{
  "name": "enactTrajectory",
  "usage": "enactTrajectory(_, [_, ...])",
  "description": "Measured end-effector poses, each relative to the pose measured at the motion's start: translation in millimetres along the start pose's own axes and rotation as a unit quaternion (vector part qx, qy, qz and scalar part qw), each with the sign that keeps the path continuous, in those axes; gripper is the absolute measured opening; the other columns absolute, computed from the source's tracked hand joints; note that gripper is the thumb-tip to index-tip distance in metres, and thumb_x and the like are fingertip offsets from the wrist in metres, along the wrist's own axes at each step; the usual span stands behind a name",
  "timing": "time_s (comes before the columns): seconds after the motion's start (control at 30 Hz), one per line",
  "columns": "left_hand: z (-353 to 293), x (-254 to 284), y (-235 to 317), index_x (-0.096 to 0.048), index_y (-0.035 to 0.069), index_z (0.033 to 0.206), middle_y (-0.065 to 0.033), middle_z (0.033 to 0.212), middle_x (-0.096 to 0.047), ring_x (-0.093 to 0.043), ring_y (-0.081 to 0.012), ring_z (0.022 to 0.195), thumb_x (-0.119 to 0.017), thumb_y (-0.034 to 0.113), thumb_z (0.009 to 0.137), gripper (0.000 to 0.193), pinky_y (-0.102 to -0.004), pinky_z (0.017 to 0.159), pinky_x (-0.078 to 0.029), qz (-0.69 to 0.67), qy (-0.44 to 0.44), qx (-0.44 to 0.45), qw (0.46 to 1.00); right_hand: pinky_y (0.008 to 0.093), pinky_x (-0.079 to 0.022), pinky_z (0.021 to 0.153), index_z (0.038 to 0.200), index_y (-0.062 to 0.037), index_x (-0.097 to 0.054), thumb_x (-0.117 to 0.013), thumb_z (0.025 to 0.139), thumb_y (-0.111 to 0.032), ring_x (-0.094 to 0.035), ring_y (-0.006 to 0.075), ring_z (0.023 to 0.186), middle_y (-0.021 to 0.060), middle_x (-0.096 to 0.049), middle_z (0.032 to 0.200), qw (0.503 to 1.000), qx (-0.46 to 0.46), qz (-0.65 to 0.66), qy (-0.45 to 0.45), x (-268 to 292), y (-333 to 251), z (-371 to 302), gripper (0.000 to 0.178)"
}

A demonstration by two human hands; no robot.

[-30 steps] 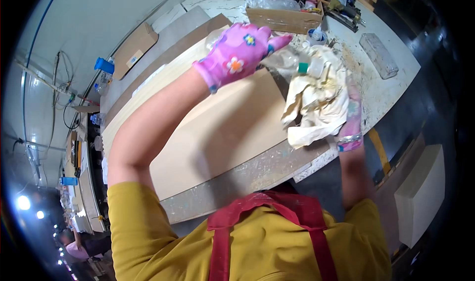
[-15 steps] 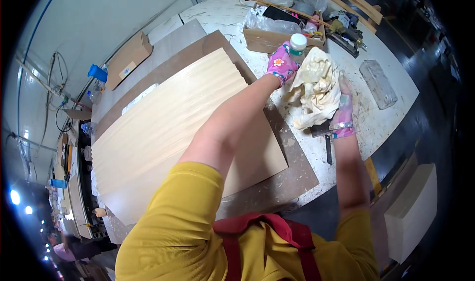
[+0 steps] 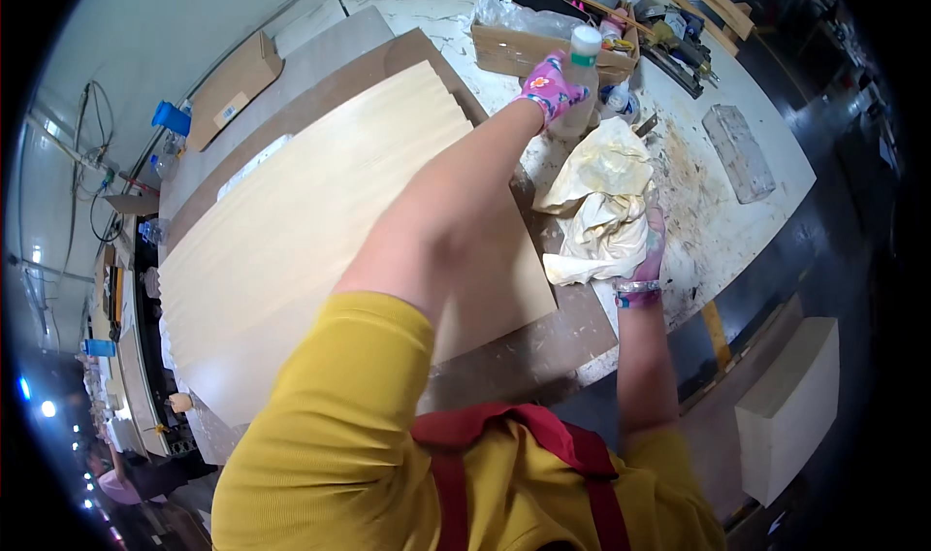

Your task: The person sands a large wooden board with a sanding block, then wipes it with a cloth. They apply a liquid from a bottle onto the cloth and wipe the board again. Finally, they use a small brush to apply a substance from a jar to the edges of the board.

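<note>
My left hand (image 3: 555, 90), in a pink flowered glove, is closed round a clear plastic bottle (image 3: 579, 110) with a white cap. The bottle stands upright beside the cardboard box, at the far side of the table. A crumpled cream cloth (image 3: 603, 197) with yellowish stains is gripped in my right hand (image 3: 648, 255), also gloved in a flowered pattern. Its fingers are partly hidden by the cloth. To the left, under my left forearm, lies a fanned stack of thin pale wood sheets (image 3: 320, 211).
An open cardboard box (image 3: 509, 51) holds plastic bags and small items. Nearby are a small bottle (image 3: 621, 97), power tools (image 3: 676, 61) and a grey block (image 3: 739, 153). The white table (image 3: 722, 236) is stained at right. A cardboard piece (image 3: 233, 90) lies far left.
My right hand has drawn the cloth towards me and slightly left. A small bottle and a metal blade behind it now show. My left hand stays on the clear bottle.
</note>
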State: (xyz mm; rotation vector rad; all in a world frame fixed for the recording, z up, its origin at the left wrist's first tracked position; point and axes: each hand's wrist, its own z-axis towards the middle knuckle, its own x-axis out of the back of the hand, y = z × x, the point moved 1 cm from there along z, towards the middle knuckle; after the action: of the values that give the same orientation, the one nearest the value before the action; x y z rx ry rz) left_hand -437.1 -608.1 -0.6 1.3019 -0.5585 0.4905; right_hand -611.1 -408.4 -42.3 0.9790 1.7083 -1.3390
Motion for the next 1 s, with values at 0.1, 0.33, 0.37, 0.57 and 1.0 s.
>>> enactTrajectory(0.1, [-44.5,9.4,27.4,-0.042,0.003,0.14,-0.0133,0.135,-0.055,-0.054,-0.0241,0.121,-0.073,0.021,0.087,0.065,-0.0332,0.096,-0.048,-0.25,0.053,-0.003,0.967,0.0447,-0.043,0.104,0.141,-0.0042,-0.046,-0.041,0.102,-0.044,-0.056,0.029,0.12,0.0139,-0.055,0.136,0.983,-0.069,0.087,-0.149,-15.2,-14.8,-30.2,0.056])
enactTrajectory(0.33, [-213.2,41.9,56.1,-0.061,0.012,0.108,0.0029,0.081,-0.062,-0.057,-0.0053,0.067,-0.067,0.031,0.093,0.024,-0.0192,0.051,-0.041,-0.477,-0.241,0.131,0.835,0.0393,-0.049,0.092,0.133,-0.001,-0.051,-0.039,0.103,-0.035,-0.061,0.0272,0.106,0.0153,-0.06,0.123,0.979,0.046,-0.167,-0.103,-33.4,-12.2,-71.0,0.047])
enactTrajectory(0.37, [-225.6,53.4,68.7,-0.062,0.013,0.1,0.0046,0.074,-0.061,-0.056,-0.0035,0.06,-0.066,0.032,0.093,0.021,-0.0177,0.044,-0.038,-0.482,-0.224,0.172,0.83,0.0423,-0.046,0.1,0.136,0.0008,-0.048,-0.039,0.103,-0.033,-0.059,0.0303,0.114,0.0174,-0.057,0.13,0.962,0.081,-0.229,-0.123,-21.4,-12.2,-72.1,0.048])
enactTrajectory(0.57, [-285.8,58.6,37.9,-0.057,0.004,0.121,-0.0025,0.093,-0.064,-0.062,-0.0064,0.076,-0.061,0.023,0.097,0.031,-0.0171,0.06,-0.049,-0.673,-0.107,0.158,0.715,0.0397,-0.046,0.103,0.138,0.0022,-0.046,-0.041,0.102,-0.033,-0.056,0.0289,0.12,0.0193,-0.053,0.135,0.995,-0.064,-0.061,-0.034,-14.9,31.8,-82.2,0.05])
enactTrajectory(1.0, [-541.0,249.9,-111.6,-0.059,0.013,0.128,-0.011,0.146,-0.046,-0.038,-0.0346,0.138,-0.055,0.033,0.089,0.044,-0.0576,0.112,-0.026,0.438,0.013,-0.059,0.897,0.0492,-0.03,0.111,0.135,-0.022,-0.056,-0.054,0.087,-0.05,-0.048,0.0273,0.131,0.0085,-0.055,0.138,0.284,0.325,-0.784,-0.445,-170.2,274.1,-112.3,0.056])
